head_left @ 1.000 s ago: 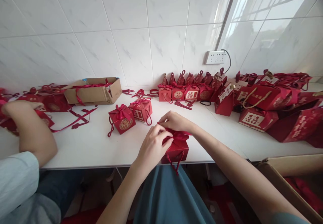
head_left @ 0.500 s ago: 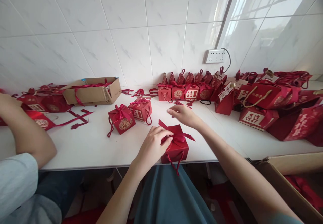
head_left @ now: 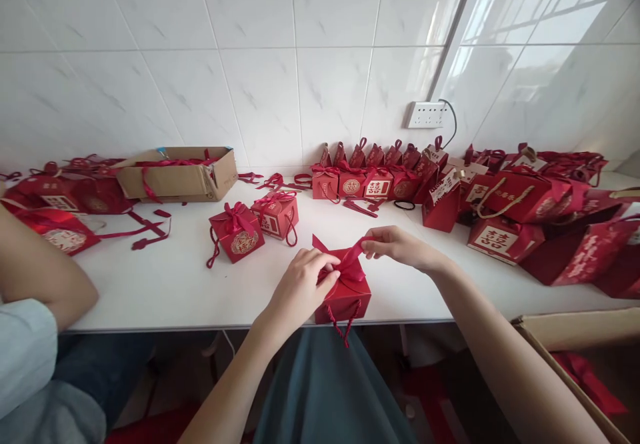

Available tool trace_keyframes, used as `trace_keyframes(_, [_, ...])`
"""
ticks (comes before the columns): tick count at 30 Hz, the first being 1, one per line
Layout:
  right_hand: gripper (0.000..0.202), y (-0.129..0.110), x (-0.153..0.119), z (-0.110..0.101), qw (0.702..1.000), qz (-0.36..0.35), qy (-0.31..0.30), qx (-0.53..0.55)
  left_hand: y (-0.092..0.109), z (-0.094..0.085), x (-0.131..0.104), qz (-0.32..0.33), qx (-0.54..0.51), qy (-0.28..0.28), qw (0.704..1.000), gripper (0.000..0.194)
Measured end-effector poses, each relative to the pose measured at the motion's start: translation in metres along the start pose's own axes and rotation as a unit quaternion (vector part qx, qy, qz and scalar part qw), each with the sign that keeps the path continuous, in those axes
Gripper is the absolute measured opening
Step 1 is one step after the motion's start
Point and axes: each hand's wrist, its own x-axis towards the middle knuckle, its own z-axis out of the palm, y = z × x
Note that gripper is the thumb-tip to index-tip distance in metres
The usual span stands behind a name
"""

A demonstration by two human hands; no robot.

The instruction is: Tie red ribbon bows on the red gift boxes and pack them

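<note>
A red gift box with a twisted cord handle stands at the table's front edge, right before me. Across its top runs a red ribbon tied in a bow. My left hand is closed at the bow's left side, thumb and fingers pinching the ribbon near the knot. To the right, my right hand pinches a ribbon tail and holds it up off the box. Two finished-looking red boxes with bows, a nearer one and one behind it, sit to the left.
A cardboard box of ribbons stands back left. Several red boxes line the wall, with a pile of more at right. A carton is at lower right. Another person's arm rests at left.
My right hand has come down from above the table and taken hold of the right ribbon tail, lifting it. My left hand stays on the bow.
</note>
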Motion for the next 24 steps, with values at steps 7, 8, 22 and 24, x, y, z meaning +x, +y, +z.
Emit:
trace_keyframes(7, [0.030, -0.006, 0.040, 0.013, 0.999, -0.045, 0.001, 0.028, 0.001, -0.006, 0.002, 0.015, 0.019, -0.072, 0.997, 0.034])
trace_keyframes(8, [0.030, -0.004, 0.044, 0.017, 0.999, -0.045, 0.003, 0.024, 0.001, -0.006, 0.003, 0.017, 0.028, -0.073, 0.997, 0.033])
trace_keyframes(22, [0.039, -0.003, -0.035, 0.050, 0.990, -0.035, 0.120, -0.066, -0.001, -0.005, 0.005, 0.019, 0.019, -0.059, 0.998, 0.031])
trace_keyframes(24, [0.036, -0.001, -0.035, 0.056, 0.990, -0.026, 0.124, -0.065, 0.000, -0.006, 0.005, 0.016, 0.016, -0.060, 0.998, 0.030])
